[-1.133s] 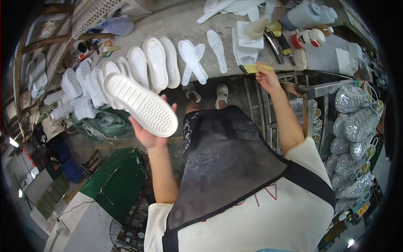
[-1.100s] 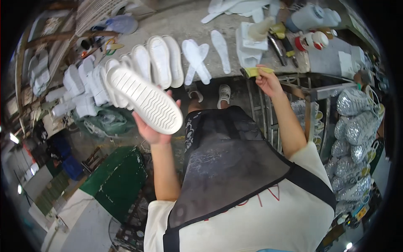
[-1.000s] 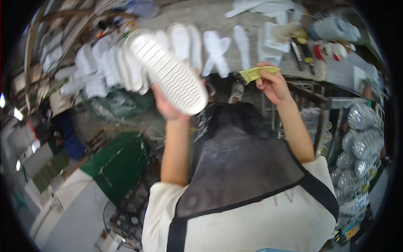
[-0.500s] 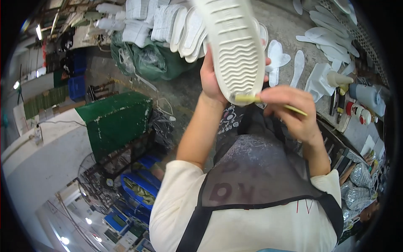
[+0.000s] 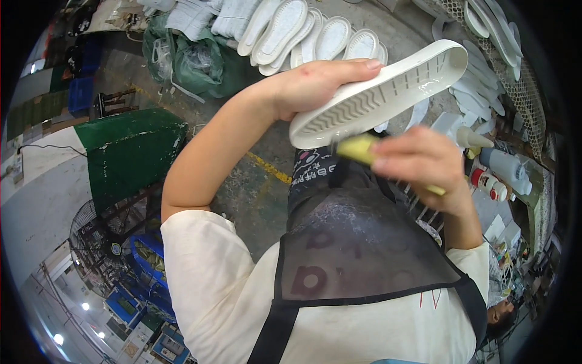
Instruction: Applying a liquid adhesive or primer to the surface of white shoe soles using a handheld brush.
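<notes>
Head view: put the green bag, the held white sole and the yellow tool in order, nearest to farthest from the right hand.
1. Yellow tool: gripped in the right hand itself.
2. White sole: just beyond that hand, held up by the left hand.
3. Green bag: well off to the left, past the left hand.

The sole (image 5: 377, 94) is white with wavy lines; the blurred brush (image 5: 357, 148) seems yellow.
</notes>
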A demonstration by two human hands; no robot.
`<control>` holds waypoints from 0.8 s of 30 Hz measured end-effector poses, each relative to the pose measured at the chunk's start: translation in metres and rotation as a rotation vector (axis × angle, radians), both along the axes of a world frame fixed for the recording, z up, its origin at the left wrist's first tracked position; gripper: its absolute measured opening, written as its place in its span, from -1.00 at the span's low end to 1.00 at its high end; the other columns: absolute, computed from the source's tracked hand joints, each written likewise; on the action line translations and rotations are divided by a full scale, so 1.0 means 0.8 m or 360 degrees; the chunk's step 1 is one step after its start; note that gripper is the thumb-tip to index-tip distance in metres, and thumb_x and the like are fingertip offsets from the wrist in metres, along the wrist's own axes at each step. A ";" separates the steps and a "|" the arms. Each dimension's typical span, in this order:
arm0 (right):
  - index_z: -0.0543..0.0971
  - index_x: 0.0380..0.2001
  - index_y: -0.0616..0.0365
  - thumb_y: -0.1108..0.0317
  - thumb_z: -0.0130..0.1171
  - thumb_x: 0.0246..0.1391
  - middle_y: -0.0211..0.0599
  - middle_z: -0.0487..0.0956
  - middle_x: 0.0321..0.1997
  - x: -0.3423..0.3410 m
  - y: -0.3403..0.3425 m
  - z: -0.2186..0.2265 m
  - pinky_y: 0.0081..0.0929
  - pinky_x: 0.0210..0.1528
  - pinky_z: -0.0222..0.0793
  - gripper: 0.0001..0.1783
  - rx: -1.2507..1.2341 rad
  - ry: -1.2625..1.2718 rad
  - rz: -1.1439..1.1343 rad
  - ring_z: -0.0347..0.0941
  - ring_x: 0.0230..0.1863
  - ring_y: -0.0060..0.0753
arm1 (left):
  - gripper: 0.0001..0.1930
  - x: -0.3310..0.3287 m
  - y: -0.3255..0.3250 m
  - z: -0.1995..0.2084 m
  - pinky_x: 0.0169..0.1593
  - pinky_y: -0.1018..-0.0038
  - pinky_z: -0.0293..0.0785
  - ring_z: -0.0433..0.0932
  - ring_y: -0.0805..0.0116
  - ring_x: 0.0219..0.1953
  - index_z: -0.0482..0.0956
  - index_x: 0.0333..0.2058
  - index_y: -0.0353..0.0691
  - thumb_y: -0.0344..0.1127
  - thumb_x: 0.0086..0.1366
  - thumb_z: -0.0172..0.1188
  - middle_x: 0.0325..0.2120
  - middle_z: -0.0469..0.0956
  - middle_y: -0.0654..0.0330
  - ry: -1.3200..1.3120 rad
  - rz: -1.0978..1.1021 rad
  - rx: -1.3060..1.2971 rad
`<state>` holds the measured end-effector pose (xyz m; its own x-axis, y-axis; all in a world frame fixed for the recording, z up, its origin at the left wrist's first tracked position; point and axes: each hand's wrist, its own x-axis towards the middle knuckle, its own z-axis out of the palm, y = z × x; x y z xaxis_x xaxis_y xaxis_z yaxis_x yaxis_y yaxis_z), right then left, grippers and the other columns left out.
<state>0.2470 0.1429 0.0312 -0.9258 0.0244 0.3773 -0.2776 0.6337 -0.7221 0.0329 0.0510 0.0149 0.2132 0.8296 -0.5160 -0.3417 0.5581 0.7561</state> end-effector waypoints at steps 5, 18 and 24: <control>0.64 -0.30 0.06 0.41 0.17 -0.18 -0.20 0.60 -0.21 0.012 0.001 -0.001 -0.43 -0.42 0.33 -0.74 0.0095 0.0084 0.0066 0.44 -0.44 -0.30 | -0.44 -0.005 -0.011 0.005 0.07 0.53 0.32 0.40 0.46 0.02 0.23 0.20 -0.28 0.01 0.40 -0.19 0.03 0.40 0.13 0.0170 -0.0138 0.0229; 0.65 -0.28 0.07 0.43 0.19 -0.15 -0.29 0.61 -0.28 0.030 0.056 0.002 -0.46 -0.41 0.37 -0.73 0.0376 0.0060 -0.0026 0.45 -0.41 -0.34 | -0.36 -0.015 -0.035 -0.011 0.09 0.43 0.33 0.43 0.35 0.01 0.20 0.19 -0.35 0.08 0.34 -0.11 0.01 0.41 0.06 -0.0059 -0.0151 0.0088; 0.65 -0.28 0.07 0.37 0.13 0.02 -0.27 0.63 -0.34 0.051 0.095 0.028 -0.38 -0.09 0.35 -0.81 -0.0071 0.0215 0.0067 0.47 -0.17 -0.27 | -0.32 -0.010 -0.035 -0.014 0.08 0.40 0.35 0.43 0.33 0.02 0.23 0.18 -0.34 0.11 0.30 -0.04 0.02 0.41 0.04 -0.0172 -0.0188 0.0003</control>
<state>0.2880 0.2185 0.0540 -0.8671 0.0060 0.4982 -0.4000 0.5876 -0.7034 0.0251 0.0227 0.0034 0.3635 0.7964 -0.4834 -0.3534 0.5980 0.7194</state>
